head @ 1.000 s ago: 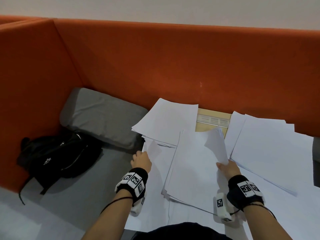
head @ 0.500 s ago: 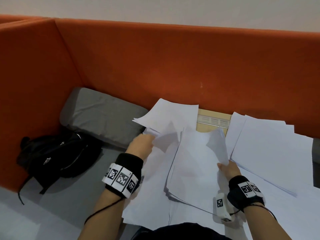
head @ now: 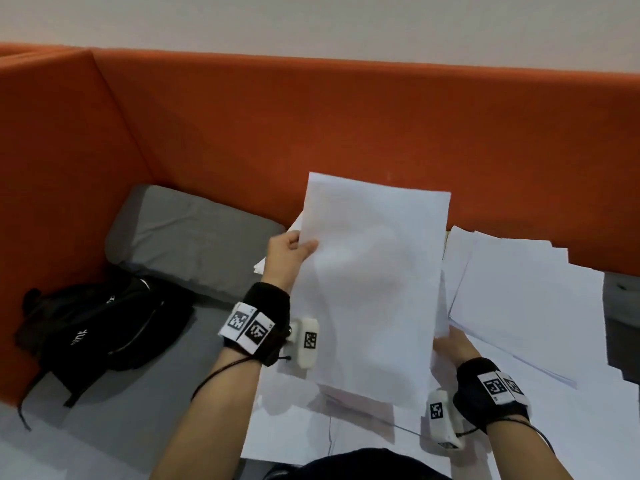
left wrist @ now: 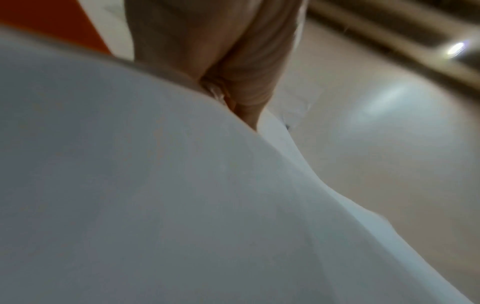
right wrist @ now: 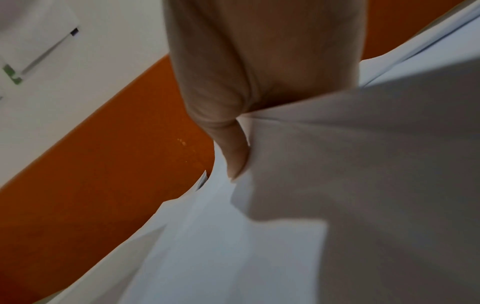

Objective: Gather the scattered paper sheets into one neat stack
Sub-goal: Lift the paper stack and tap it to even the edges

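A bundle of white paper sheets (head: pixel 374 282) is raised upright above the table, its face toward me. My left hand (head: pixel 289 252) pinches the bundle's left edge, thumb on the front. My right hand (head: pixel 450 344) grips its lower right corner, mostly hidden behind the paper. In the left wrist view the held sheets (left wrist: pixel 182 195) fill the frame below my left hand (left wrist: pixel 233 98). In the right wrist view the thumb of my right hand (right wrist: pixel 233 152) presses into the paper (right wrist: pixel 337 164). More loose sheets (head: pixel 526 299) lie spread on the right, and others (head: pixel 311 427) lie flat under the bundle.
An orange padded partition (head: pixel 311 133) walls the back and left. A grey cushion (head: pixel 194 237) and a black backpack (head: pixel 100 327) sit on the grey seat to the left of the table. My dark clothing (head: pixel 360 465) shows at the bottom edge.
Both hands have lifted the middle bundle off the table and tipped it upright. My left hand moved up and right from the table's left edge to pinch the bundle's left side.
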The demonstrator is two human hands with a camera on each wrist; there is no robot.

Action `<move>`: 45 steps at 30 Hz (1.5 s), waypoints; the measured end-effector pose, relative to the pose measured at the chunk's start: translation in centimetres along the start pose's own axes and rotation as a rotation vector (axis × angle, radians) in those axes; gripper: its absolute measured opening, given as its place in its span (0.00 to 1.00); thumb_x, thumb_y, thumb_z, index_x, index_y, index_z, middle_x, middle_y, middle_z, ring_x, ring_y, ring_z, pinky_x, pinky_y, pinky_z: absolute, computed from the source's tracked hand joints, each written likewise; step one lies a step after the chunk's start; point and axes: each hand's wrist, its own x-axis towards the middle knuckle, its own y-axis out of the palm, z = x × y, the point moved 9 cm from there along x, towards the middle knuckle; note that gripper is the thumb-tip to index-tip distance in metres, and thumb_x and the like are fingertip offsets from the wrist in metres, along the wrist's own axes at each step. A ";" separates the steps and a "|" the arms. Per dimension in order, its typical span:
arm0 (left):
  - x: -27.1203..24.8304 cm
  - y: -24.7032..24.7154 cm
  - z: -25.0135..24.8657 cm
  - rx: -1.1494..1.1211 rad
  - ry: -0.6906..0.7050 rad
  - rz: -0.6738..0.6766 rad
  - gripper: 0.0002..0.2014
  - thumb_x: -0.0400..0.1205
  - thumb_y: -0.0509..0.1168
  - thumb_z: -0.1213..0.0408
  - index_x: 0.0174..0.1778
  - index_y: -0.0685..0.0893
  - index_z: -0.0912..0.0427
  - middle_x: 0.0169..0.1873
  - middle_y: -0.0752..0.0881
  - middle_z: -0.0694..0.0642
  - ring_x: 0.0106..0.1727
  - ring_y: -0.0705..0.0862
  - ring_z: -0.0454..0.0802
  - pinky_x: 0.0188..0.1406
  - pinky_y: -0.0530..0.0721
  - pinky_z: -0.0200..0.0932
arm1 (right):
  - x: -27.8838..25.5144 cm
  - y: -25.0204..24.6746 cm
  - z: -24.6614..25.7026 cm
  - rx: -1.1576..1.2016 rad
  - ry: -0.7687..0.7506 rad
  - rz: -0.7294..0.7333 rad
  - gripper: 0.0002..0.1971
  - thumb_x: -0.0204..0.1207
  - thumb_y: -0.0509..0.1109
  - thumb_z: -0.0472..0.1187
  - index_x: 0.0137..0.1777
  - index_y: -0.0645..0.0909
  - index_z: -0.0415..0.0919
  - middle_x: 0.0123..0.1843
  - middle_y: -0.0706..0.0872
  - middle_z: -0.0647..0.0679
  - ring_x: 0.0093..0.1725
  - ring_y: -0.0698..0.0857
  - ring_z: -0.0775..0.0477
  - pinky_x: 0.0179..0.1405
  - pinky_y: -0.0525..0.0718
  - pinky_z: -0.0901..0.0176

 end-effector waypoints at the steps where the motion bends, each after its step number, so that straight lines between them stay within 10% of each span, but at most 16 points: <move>1: 0.5 0.5 2.2 0.010 -0.051 -0.013 0.03 0.76 0.69 0.74 0.38 0.85 0.63 0.33 0.90 0.55 0.35 0.88 0.53 0.42 0.87 0.48 | -0.1 -0.1 -0.1 0.008 0.005 0.006 0.16 0.76 0.63 0.31 0.63 0.76 0.27 0.56 0.84 0.32 0.49 0.80 0.41 0.50 0.76 0.53; 5: 0.4 2.3 10.7 0.270 -0.251 -0.037 0.20 0.76 0.72 0.65 0.61 0.79 0.69 0.58 0.83 0.69 0.55 0.83 0.60 0.64 0.80 0.56 | -0.4 -0.2 -0.3 0.033 0.032 0.022 0.19 0.78 0.62 0.31 0.69 0.73 0.28 0.63 0.81 0.33 0.56 0.79 0.39 0.54 0.74 0.55; 10: -4.0 5.4 15.1 0.729 -0.346 0.264 0.26 0.85 0.58 0.66 0.77 0.61 0.68 0.76 0.65 0.66 0.77 0.67 0.59 0.74 0.66 0.46 | -0.3 0.0 -0.4 0.073 0.022 0.039 0.17 0.80 0.63 0.38 0.66 0.75 0.32 0.66 0.81 0.35 0.52 0.78 0.44 0.52 0.72 0.58; 19: -5.1 7.4 15.0 1.047 -0.206 0.391 0.33 0.87 0.53 0.63 0.80 0.41 0.70 0.78 0.57 0.64 0.77 0.61 0.59 0.76 0.64 0.48 | -0.2 0.0 -0.5 0.091 0.030 0.010 0.14 0.81 0.62 0.35 0.63 0.77 0.30 0.63 0.81 0.33 0.50 0.77 0.43 0.51 0.72 0.57; 30: -5.1 7.6 15.2 1.053 -0.206 0.436 0.33 0.87 0.53 0.64 0.81 0.40 0.70 0.82 0.47 0.63 0.82 0.52 0.59 0.80 0.57 0.48 | -0.3 0.0 -0.5 0.060 0.050 -0.005 0.14 0.81 0.60 0.35 0.62 0.77 0.29 0.63 0.82 0.32 0.51 0.78 0.42 0.52 0.73 0.56; 37: -4.0 6.3 15.9 0.751 -0.241 0.296 0.23 0.85 0.56 0.67 0.76 0.62 0.67 0.74 0.63 0.62 0.72 0.70 0.60 0.73 0.70 0.52 | -0.7 0.0 -0.3 0.068 0.049 -0.007 0.12 0.81 0.60 0.35 0.60 0.77 0.30 0.62 0.82 0.33 0.51 0.78 0.42 0.52 0.73 0.56; 41: -2.8 4.9 17.1 0.683 -0.296 0.223 0.13 0.82 0.59 0.68 0.58 0.79 0.73 0.59 0.78 0.68 0.54 0.81 0.63 0.53 0.82 0.52 | -0.8 0.0 -0.3 0.074 0.050 -0.007 0.08 0.80 0.60 0.33 0.55 0.77 0.31 0.59 0.82 0.33 0.50 0.78 0.41 0.51 0.73 0.56; 45: -2.8 4.9 16.0 0.559 -0.200 0.199 0.07 0.80 0.58 0.76 0.42 0.82 0.69 0.38 0.78 0.60 0.42 0.75 0.57 0.34 0.71 0.39 | -1.0 0.1 -0.2 0.116 0.039 0.015 0.11 0.81 0.62 0.38 0.57 0.77 0.32 0.63 0.82 0.32 0.52 0.79 0.42 0.51 0.72 0.56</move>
